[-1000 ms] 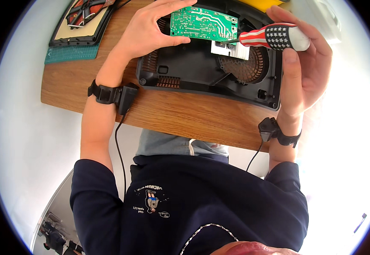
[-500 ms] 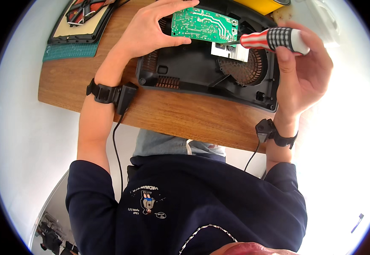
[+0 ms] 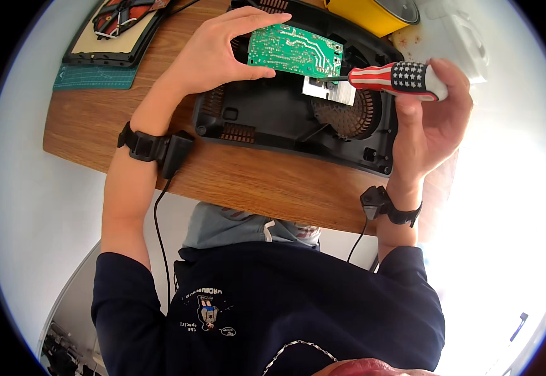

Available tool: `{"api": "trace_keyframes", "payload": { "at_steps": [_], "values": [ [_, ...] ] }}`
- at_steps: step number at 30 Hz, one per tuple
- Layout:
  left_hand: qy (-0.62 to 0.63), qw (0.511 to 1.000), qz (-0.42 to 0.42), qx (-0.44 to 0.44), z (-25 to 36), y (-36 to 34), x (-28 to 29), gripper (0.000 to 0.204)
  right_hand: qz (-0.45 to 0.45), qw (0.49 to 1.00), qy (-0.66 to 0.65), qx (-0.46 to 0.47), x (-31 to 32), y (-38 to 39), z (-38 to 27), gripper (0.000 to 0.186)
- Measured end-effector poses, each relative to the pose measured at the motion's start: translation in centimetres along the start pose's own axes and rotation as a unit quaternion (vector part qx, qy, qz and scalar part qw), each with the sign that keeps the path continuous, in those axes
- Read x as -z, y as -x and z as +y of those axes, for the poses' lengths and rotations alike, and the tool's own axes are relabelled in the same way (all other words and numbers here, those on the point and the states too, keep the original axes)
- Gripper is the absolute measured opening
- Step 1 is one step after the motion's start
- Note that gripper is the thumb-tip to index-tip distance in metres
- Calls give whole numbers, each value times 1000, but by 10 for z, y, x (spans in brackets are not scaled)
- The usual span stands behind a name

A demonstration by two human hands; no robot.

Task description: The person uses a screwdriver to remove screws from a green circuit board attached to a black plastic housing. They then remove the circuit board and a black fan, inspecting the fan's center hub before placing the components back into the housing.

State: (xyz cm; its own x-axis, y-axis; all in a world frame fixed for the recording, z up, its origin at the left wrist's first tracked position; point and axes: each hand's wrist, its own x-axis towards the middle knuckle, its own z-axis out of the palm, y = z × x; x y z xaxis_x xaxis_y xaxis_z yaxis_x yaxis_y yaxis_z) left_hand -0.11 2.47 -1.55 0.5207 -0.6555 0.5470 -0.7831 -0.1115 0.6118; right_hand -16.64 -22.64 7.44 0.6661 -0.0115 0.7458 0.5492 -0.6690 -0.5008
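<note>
- Gripping the board (image 3: 295, 50) at its left end: left hand (image 3: 213, 59), curved in a wide C, thumb at the near edge, forefinger at the far edge.
- Right hand (image 3: 432, 128): fingers wrapped round the butt of the screwdriver (image 3: 398, 80), thumb on its near side. Shaft points left, tip at the metal plate (image 3: 329, 93); whether it bears on a screw cannot be told.
- Board position: solder side up, over the casing (image 3: 273, 119); any contact beneath is hidden. The plate juts from the near edge, toward the right end.
- Handling, as judged: board light, stiff, liable to crack if bent; solder points probably sharp. Best held by opposite edges. Plate likely smooth and slippery, its weight apt to tip the right end down.
- Casing: black, vented, apparently rigid plastic, lying on the counter (image 3: 248, 188).
- Beyond it: yellow tin (image 3: 360, 17), far right; green mat (image 3: 94, 77), far left, partly under a black frame (image 3: 85, 59).
</note>
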Motion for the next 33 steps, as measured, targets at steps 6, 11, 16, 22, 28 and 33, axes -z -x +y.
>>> {"api": "trace_keyframes", "payload": {
  "at_steps": [6,11,16,22,28,33],
  "values": [
    [1,1000,11,-11,1,0,2,80,28,989,-146,-16,-10,-4,-11,49],
    [-14,1000,8,-2,0,3,1,79,-23,997,70,22,2,1,-7,44],
    [-2,1000,7,-13,-1,1,-3,80,15,998,-68,-8,-6,-2,-5,44],
    [-8,1000,-17,21,4,0,0,79,13,998,-52,-25,-3,2,-2,45],
    [-7,1000,-10,7,4,-1,0,79,-24,995,96,12,7,-6,-9,50],
    [-2,999,-35,9,12,-10,3,80,58,989,-118,-67,-7,2,-12,52]
  ]
}}
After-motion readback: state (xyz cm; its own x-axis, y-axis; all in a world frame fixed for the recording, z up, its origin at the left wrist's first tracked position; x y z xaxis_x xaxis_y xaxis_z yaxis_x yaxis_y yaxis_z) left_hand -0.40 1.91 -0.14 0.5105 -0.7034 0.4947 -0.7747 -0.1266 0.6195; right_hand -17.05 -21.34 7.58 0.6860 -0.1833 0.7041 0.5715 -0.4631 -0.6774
